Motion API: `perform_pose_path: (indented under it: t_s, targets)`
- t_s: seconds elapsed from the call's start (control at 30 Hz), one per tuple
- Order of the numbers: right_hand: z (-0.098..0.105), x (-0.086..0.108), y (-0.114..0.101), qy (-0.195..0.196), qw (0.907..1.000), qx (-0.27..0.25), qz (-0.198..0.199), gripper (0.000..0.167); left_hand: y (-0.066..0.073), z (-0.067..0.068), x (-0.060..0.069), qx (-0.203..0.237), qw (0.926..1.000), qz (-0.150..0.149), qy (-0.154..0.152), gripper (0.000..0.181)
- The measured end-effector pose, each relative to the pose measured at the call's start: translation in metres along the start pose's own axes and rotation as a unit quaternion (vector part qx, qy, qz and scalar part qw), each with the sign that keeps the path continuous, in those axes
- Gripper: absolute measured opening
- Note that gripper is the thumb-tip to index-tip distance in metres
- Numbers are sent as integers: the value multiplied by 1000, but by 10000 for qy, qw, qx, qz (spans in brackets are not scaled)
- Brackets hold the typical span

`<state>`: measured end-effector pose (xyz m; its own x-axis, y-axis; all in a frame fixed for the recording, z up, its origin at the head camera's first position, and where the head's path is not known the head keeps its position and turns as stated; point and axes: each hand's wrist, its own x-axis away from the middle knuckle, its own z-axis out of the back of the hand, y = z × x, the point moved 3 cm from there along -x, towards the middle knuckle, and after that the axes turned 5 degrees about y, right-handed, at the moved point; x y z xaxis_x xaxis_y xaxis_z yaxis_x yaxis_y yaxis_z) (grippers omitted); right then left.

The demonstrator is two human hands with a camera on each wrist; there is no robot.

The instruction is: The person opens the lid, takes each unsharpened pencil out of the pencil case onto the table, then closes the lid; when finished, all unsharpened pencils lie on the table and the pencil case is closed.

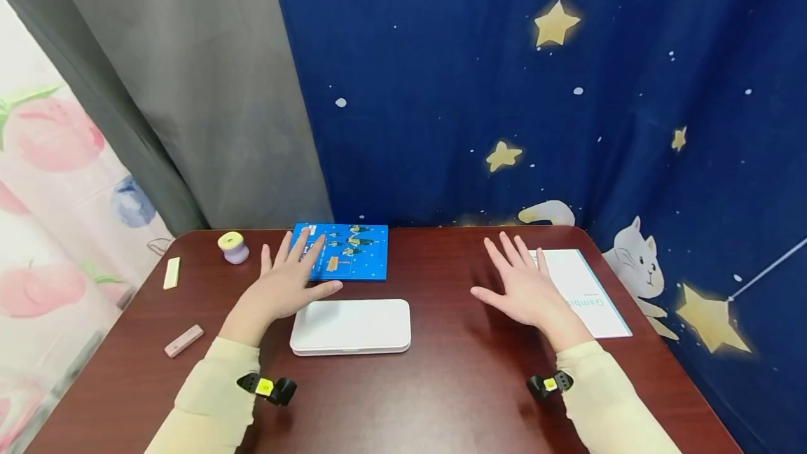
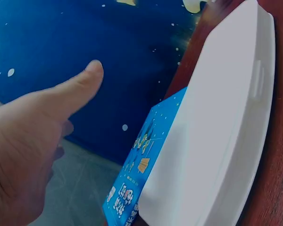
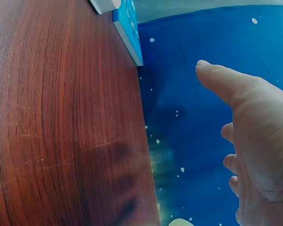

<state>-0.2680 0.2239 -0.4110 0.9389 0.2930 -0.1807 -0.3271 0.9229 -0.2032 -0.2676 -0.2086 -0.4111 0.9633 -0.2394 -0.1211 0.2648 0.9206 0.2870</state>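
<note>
My left hand [image 1: 281, 288] hovers with spread, straight fingers over the left end of a white flat case [image 1: 353, 328] and the near left part of a blue illustrated book [image 1: 359, 258]. In the left wrist view its thumb stands apart from the white case [image 2: 212, 117], and nothing is held. My right hand [image 1: 522, 287] is likewise spread above the table, beside a white booklet [image 1: 592, 293] whose left part it covers. The right wrist view shows that hand [image 3: 264, 136] raised off the wood, with a shadow beneath it.
A dark red wooden table [image 1: 441, 398] carries everything. On its left side are a yellow-and-lilac spool-shaped item [image 1: 234, 248], a pale yellow stick-like piece [image 1: 171, 273] and a pink small bar [image 1: 184, 341]. Behind the table hang a grey curtain [image 1: 208, 90] and a blue starry curtain [image 1: 429, 90].
</note>
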Motion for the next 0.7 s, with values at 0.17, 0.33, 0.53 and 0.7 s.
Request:
perform_pose_path:
  t_s: [0.17, 0.33, 0.53, 0.7]
  targets:
    - [0, 1, 1, 1, 9991, -365, 207, 103, -10, -7, 9, 909, 9946, -390, -320, 107]
    - [-4, -2, 0, 61, 9932, -967, 641, 101, -29, -25, 32, 1666, 9823, -678, -514, 114]
    - [-11, -8, -8, -4, 9797, -1855, 761, 95, -42, -44, 52, 1918, 9778, -738, -398, 117]
    - [-21, -14, -21, -124, 9680, -2364, 828, 88, -39, -52, 56, 1744, 9804, -740, -534, 111]
